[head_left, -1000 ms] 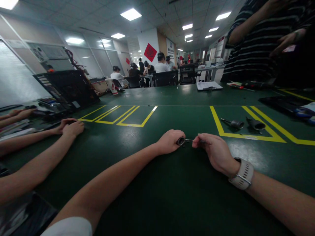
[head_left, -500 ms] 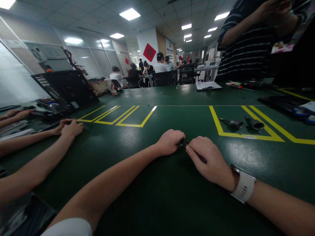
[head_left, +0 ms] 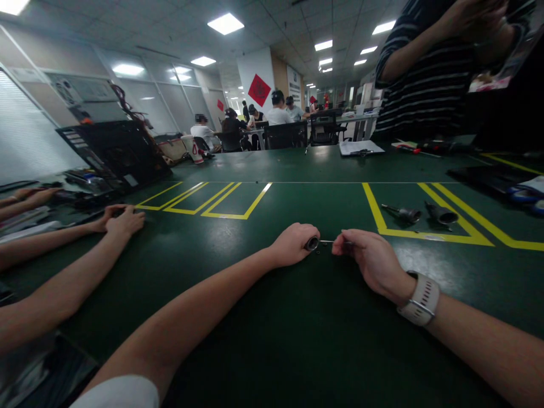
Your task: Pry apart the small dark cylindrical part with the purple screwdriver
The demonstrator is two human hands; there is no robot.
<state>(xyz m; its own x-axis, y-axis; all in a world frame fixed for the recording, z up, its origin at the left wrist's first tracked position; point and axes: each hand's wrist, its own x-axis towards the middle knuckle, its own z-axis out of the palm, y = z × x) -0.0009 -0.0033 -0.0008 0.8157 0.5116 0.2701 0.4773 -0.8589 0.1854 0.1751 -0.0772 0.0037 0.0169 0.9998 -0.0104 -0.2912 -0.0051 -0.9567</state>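
Note:
My left hand [head_left: 292,246] is closed around a dark, hollow metal part [head_left: 312,243], its round open end facing right. Most of that part is hidden in the palm. In my right hand [head_left: 372,258] a slim screwdriver [head_left: 326,242] is pinched, its thin shaft pointing left at the part's rim. Whether the tip touches the rim I cannot tell; the handle is mostly behind the fingers. A tiny dark piece [head_left: 318,252] lies on the table just under the shaft.
Two cup-shaped metal parts with shafts, one on the left [head_left: 406,214] and one on the right [head_left: 442,213], lie inside yellow tape [head_left: 376,212] on the green table [head_left: 238,317]. A co-worker's hands [head_left: 121,220] are at left. A clipboard [head_left: 360,148] lies farther back.
My right hand has turned and opened its grip somewhat, moving slightly right. The screwdriver now lies more level, with its shaft showing. My left hand stays in place with the metal part.

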